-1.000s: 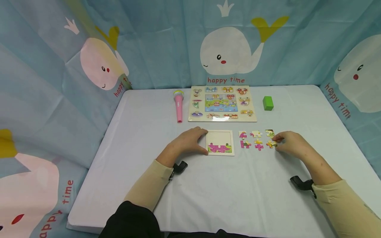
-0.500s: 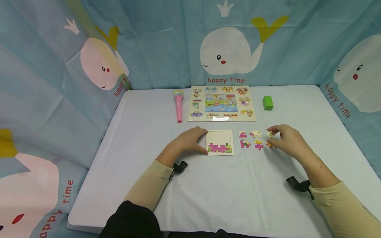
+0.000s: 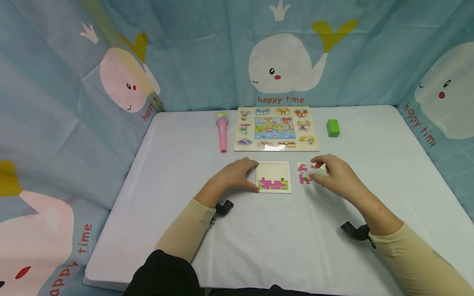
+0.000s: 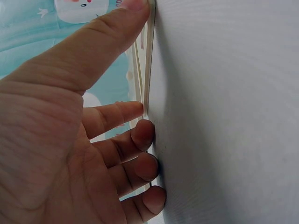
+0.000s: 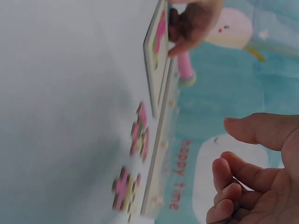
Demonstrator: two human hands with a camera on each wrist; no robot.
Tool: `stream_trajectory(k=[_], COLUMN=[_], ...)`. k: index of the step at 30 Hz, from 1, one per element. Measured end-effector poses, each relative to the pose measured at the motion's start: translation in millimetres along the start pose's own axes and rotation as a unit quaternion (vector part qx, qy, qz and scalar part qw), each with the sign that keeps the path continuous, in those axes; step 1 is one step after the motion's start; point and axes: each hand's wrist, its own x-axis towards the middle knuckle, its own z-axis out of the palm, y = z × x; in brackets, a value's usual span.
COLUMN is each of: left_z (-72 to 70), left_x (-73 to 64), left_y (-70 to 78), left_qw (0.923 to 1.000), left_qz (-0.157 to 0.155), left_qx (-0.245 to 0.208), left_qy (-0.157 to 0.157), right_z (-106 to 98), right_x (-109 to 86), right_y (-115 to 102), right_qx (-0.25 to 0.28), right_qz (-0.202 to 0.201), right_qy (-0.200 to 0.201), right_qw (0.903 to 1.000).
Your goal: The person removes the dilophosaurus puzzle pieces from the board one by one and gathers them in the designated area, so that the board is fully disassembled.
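My left hand grips the left edge of a small square jigsaw tray, thumb at the near corner and index finger at the far corner. Pink and green pieces fill the tray's near row; beyond them its bare cream base shows. Right of the tray, loose jigsaw pieces lie on the white cloth, some hidden behind my right hand. That hand hovers above them, thumb and fingers apart. In the right wrist view, nothing sits between the thumb and fingers, and pink and yellow pieces lie below.
A larger wooden picture puzzle board lies at the back of the table. To its left is a pink toy microphone, to its right a green block. A blue whale-print curtain hangs behind.
My right hand has moved left from the rightmost loose pieces to over the middle ones, its thumb and fingers parting. My left hand and the tray have stayed in place.
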Motion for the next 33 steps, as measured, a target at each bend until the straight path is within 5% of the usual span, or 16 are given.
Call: stream_trajectory(k=[20,33], left_z=[-0.4,-1.3], left_x=[1.3,0.8], left_y=[-1.7,-2.3], left_qw=[1.0000,0.9999], left_qz=[0.000,0.014], left_qx=[0.009,0.009], left_qy=[-0.003,-0.001], right_z=[48.0,85.9], right_x=[19.2,41.1], right_y=[-48.2,-66.4], right_qx=[0.007,-0.058], right_qz=[-0.105,-0.145], right_qy=[-0.044,-0.103], right_qw=[0.9935,0.9823])
